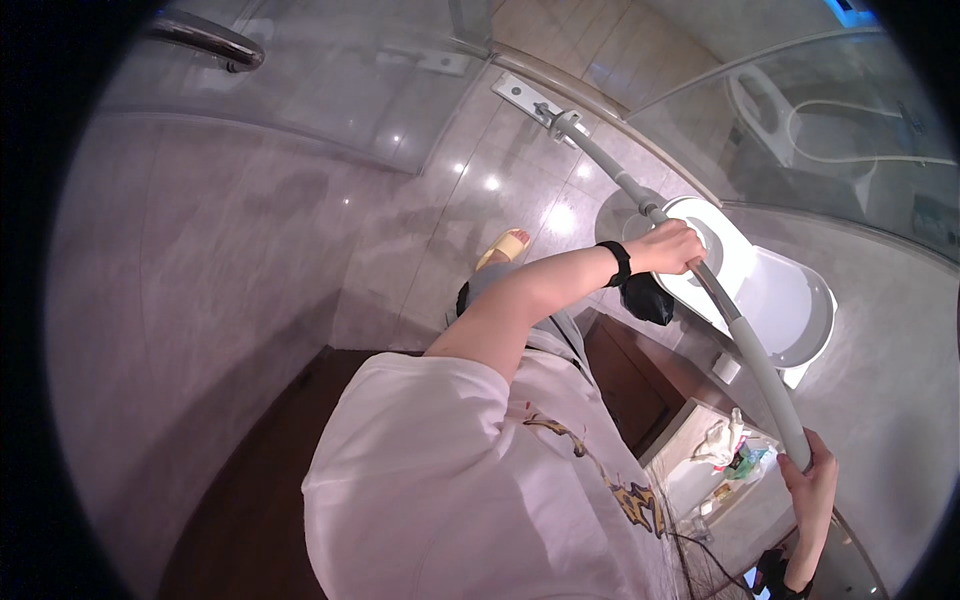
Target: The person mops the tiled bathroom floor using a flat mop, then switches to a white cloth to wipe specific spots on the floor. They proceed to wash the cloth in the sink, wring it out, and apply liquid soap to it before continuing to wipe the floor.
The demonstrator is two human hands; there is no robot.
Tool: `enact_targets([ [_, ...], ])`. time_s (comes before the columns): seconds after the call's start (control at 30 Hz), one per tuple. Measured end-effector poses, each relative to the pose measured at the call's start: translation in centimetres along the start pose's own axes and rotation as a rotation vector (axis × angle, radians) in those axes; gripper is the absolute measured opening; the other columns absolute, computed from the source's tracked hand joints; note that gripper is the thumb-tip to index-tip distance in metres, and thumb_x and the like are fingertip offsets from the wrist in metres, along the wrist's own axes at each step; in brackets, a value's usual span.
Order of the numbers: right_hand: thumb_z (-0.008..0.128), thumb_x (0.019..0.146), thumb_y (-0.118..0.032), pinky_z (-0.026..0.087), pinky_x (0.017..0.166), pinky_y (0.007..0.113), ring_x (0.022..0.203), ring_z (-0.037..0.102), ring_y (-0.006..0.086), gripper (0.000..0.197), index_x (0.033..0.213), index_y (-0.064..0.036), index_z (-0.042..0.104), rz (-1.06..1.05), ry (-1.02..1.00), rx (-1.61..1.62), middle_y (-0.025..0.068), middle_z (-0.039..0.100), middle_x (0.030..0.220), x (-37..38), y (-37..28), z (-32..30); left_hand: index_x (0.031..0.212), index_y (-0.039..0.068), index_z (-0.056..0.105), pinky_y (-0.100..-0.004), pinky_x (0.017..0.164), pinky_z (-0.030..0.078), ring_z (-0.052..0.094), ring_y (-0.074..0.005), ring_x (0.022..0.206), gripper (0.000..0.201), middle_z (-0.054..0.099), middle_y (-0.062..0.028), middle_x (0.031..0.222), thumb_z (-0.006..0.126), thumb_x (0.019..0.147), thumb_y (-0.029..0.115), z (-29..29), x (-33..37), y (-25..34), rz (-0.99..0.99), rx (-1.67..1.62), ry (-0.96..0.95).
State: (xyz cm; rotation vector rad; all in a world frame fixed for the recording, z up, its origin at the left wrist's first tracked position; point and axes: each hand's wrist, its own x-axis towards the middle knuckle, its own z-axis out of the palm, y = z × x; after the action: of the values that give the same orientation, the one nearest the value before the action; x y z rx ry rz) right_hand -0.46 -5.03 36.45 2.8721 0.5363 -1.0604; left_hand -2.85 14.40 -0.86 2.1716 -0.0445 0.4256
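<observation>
My left hand [668,247] is closed around the middle of a long grey-and-white pole [762,375], its fingers wrapped over the shaft. Lower right, my right hand [815,470] grips the pole's near end. The pole slants away to the upper left over the tiled floor. A round collar sits near its far end, beside a flat white strip-shaped piece [515,92]; whether the two are joined I cannot tell. Under my left hand and the pole, a white toilet [727,240] is partly hidden. I see black bands on both wrists.
Glass panels [320,80] stand at the upper left and upper right. A metal handle [215,40] juts from the left panel. Beside the toilet hangs or lies a black bag [648,299]. An open-topped compartment with small packages [740,460] is at lower right. My foot wears a yellow slipper [497,248].
</observation>
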Motion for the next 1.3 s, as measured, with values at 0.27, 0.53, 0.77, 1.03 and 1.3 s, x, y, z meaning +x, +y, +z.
enact_targets([
  [0.27,0.065,0.068,-0.005,0.039,0.045,0.03,0.04,0.043,0.018,0.033,0.099,0.0022,0.058,-0.115,0.06,-0.307,0.0152,0.051,0.051,0.8,1.9,1.9,0.061,0.008,0.06,-0.0381,0.061,0.047,0.061,-0.0281,0.066,0.004,0.061,-0.009,0.064,0.061,0.06,0.004,2.1,-0.4,-0.4,-0.001,0.01,-0.057],
  [0.53,0.063,0.07,-0.006,0.048,0.055,0.037,0.063,0.061,0.0365,0.033,0.101,0.0009,0.056,-0.188,0.04,-0.329,0.0228,0.057,0.068,3.7,6.4,4.4,0.061,0.007,0.06,-0.0359,0.067,0.047,0.06,-0.0271,0.069,0.004,0.059,-0.0094,0.063,0.06,0.062,0.003,5.5,-1.1,-1.2,-0.089,0.041,0.016],
  [0.77,0.066,0.067,-0.006,0.046,0.056,0.039,0.063,0.058,0.0381,0.035,0.1,0.0009,0.057,-0.282,0.143,-0.35,0.0218,0.056,0.068,6.6,8.3,3.9,0.064,0.008,0.062,-0.0361,0.072,0.045,0.059,-0.0264,0.073,0.007,0.059,-0.0094,0.063,0.058,0.064,0.003,7.3,0.3,-2.0,-0.153,0.022,0.181],
  [1.03,0.066,0.064,-0.006,0.047,0.06,0.042,0.068,0.059,0.0387,0.042,0.104,0.0006,0.055,-0.419,0.19,-0.322,0.0223,0.059,0.074,8.4,12.1,6.4,0.065,0.006,0.062,-0.0328,0.072,0.045,0.057,-0.0235,0.073,0.004,0.06,-0.0087,0.065,0.059,0.065,0.004,8.5,-0.1,-2.7,-0.139,0.062,0.159],
  [1.3,0.066,0.064,-0.004,0.048,0.066,0.042,0.073,0.059,0.0375,0.046,0.108,-0.0017,0.054,-0.38,0.162,-0.329,0.0215,0.06,0.079,8.2,12.0,7.9,0.07,0.005,0.064,-0.0323,0.077,0.046,0.058,-0.0236,0.077,0.008,0.062,-0.0077,0.07,0.06,0.064,0.001,8.3,-1.2,-2.8,-0.2,0.002,0.167],
])
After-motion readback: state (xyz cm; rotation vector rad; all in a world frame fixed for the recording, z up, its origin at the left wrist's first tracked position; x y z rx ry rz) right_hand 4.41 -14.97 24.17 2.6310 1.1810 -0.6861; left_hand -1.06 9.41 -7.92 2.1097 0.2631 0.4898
